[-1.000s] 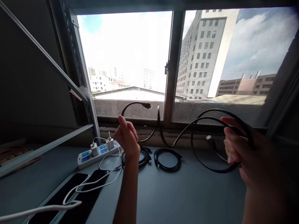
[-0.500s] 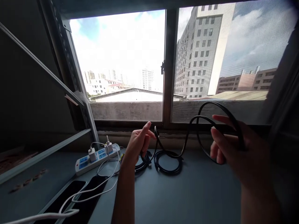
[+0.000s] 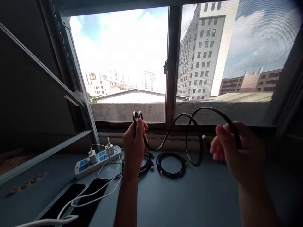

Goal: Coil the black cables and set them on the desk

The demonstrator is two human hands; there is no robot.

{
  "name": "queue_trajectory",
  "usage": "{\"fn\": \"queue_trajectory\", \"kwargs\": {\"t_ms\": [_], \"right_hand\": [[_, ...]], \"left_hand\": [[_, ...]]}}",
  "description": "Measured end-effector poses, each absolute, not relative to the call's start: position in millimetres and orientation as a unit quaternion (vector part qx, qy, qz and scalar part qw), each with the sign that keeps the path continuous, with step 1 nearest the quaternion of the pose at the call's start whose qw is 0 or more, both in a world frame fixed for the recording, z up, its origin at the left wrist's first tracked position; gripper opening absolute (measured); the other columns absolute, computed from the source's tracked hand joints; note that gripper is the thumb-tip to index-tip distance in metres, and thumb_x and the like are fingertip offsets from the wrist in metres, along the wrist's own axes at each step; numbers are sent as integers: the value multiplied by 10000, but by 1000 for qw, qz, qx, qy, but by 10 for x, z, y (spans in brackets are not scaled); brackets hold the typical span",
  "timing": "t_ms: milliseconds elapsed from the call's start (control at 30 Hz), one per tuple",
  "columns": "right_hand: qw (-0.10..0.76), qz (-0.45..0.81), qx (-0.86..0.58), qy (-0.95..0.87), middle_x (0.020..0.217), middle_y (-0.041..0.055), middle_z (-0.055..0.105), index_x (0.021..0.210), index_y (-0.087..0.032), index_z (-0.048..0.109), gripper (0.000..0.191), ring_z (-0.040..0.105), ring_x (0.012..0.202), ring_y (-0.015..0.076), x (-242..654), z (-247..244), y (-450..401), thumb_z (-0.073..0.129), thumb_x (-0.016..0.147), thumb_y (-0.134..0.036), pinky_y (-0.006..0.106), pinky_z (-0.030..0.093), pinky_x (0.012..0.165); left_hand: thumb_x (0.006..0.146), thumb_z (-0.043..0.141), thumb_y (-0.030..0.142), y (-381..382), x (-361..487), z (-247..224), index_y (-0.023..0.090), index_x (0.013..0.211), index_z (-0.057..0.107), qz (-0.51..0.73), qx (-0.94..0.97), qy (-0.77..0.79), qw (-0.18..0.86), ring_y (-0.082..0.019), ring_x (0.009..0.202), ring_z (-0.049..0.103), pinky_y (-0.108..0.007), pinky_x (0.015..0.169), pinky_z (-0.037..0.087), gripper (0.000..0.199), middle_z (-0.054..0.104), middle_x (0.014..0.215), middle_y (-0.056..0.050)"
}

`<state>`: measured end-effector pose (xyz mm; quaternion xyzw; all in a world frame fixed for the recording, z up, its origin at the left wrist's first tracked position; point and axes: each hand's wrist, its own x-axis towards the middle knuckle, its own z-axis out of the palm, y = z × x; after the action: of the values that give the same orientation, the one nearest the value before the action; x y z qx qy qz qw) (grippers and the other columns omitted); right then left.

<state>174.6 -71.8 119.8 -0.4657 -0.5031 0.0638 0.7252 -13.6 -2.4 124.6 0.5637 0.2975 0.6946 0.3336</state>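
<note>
A black cable (image 3: pixel 179 116) hangs in loose loops between my two hands, above the table. My left hand (image 3: pixel 135 138) is closed on one part of it, and a small bend of cable sticks up over the thumb. At the right, my right hand (image 3: pixel 233 145) has its fingers curled round the other part, which arches over from the middle. A connector with a pale tip (image 3: pixel 204 137) dangles just left of the right fingers. Below lie two coiled black cables: one coil (image 3: pixel 170 174) in the middle, another coil (image 3: pixel 143 170) partly hidden behind my left wrist.
A white power strip (image 3: pixel 98 160) with two plugged chargers stands at the left. White charging cables (image 3: pixel 94 190) run over two dark phones (image 3: pixel 68 201) near the front left. A metal shelf frame (image 3: pixel 81 78) rises at the left, and a window (image 3: pixel 172 63) spans the back.
My left hand has moved left and turned more upright, now with a bend of cable over its thumb. The cable's loops have shifted left, and the right fingers have curled in more.
</note>
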Motion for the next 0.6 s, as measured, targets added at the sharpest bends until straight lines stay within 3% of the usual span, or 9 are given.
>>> {"fn": "queue_trajectory", "kwargs": {"t_ms": [133,300,400,500,600], "right_hand": [[770,144,-436,-444,355,-39,415,486,-204,402,452,369,276,66,1920,1220,-641,534,770,-530,207,253,293],[732,406,-358,-414,394,-66,381,481,-190,409,386,260,237,24,2029,1220,-496,642,674,-430,186,140,249],[643,526,-337,-443,531,-63,481,690,-199,598,184,214,248,-5,2002,1165,-376,628,690,-381,167,104,241],[599,516,-368,-490,644,-29,545,1000,-219,629,319,307,316,11,1936,1093,-275,568,761,-420,144,159,255],[561,481,-411,-533,756,27,585,1082,-196,619,474,469,456,73,1863,1051,-246,509,777,-541,157,249,278]], "left_hand": [[810,510,530,6,-226,1278,183,667,442,764,498,273,308,-34,321,295,-123,241,155,381,317,499,68],[781,550,541,30,-284,1291,175,644,424,807,438,260,298,-18,358,253,-103,268,179,410,308,550,61],[766,580,532,15,-275,1298,173,638,413,818,429,235,303,-24,403,243,-84,315,245,416,303,569,55],[756,595,531,-24,-252,1308,170,621,398,817,445,202,307,-33,433,245,-80,342,274,432,302,584,48],[753,593,536,-75,-215,1318,169,618,407,804,470,183,315,-37,437,244,-84,342,272,434,301,582,46]]}}
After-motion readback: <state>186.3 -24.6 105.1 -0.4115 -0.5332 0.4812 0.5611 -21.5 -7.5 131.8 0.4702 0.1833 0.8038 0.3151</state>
